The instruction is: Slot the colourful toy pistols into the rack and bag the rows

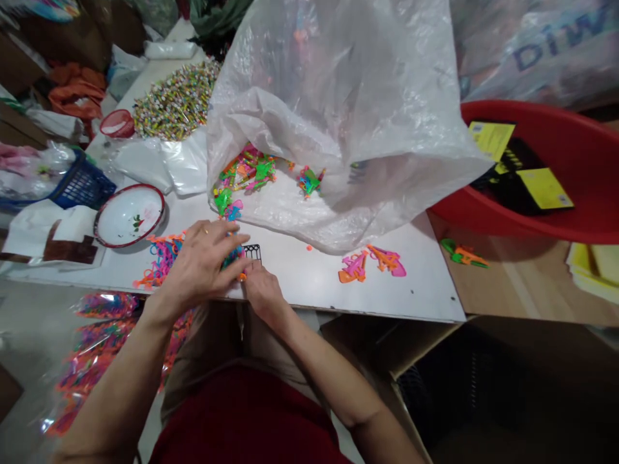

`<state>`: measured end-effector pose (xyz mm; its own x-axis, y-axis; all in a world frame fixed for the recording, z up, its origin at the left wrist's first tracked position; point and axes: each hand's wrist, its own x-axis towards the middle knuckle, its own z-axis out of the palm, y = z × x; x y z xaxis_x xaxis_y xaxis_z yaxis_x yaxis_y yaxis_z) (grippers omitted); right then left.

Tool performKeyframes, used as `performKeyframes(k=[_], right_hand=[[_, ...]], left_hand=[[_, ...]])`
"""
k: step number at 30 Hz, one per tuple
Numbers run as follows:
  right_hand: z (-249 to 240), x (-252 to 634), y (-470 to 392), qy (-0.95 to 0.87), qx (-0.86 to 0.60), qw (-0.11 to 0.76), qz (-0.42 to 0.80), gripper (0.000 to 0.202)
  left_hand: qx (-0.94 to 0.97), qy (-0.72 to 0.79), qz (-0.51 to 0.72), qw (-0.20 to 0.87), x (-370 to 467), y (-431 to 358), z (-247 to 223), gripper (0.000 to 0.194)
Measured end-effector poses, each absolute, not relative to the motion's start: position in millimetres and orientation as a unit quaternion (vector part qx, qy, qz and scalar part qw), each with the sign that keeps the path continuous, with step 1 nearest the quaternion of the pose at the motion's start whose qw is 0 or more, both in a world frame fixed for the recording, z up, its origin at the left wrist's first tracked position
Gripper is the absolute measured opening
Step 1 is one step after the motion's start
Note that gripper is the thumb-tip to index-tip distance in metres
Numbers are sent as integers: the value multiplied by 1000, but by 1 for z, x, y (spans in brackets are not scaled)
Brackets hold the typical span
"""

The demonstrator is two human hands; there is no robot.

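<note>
My left hand [206, 258], a ring on one finger, has its fingers spread over small colourful plastic pieces at the table's front edge. Close beside it, my right hand [262, 288] is closed at a black plastic grid piece [252, 252]; whatever its fingertips pinch is hidden. A heap of pink, blue and orange plastic pieces [164, 256] lies left of my left hand. Behind both hands, a large translucent bag [333, 212] lies open with green and pink pieces [251, 170] inside. Pink and orange pieces [371, 263] rest on the white table [309, 287] to the right.
A red basin [546, 229] with black and yellow packets stands at the right. An enamel bowl [129, 216], a blue basket [86, 183] and clear plastic bags [184, 161] are at the left. Filled packets [97, 348] hang or lie below the table edge. An open carton [411, 335] is at lower right.
</note>
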<state>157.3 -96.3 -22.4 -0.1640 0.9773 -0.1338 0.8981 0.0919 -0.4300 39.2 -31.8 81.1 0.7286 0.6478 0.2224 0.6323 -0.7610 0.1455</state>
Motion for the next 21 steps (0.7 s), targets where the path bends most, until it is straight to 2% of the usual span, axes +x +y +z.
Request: performKeyframes(k=[3,8,14,18,21], right_hand=[[-27,160,-98,-731,-639,101,218,24],[-24,166,-95,-739,-627,70,234,25],[-10,157,-100,-726,-646,44,234,27],[-13,179,-93,-752,-587,81,287,25],[-9,239,-52,-787,-505,132,328,24]], left_hand=[[940,310,142,-20,30,-62,71,25],[918,306,249,-38,18,-77,42,13],[898,306,312,-46,20,-72,38,10],[891,314,320,-71,20,-76,33,15],[899,315,300,-49,19,-81,31,18]])
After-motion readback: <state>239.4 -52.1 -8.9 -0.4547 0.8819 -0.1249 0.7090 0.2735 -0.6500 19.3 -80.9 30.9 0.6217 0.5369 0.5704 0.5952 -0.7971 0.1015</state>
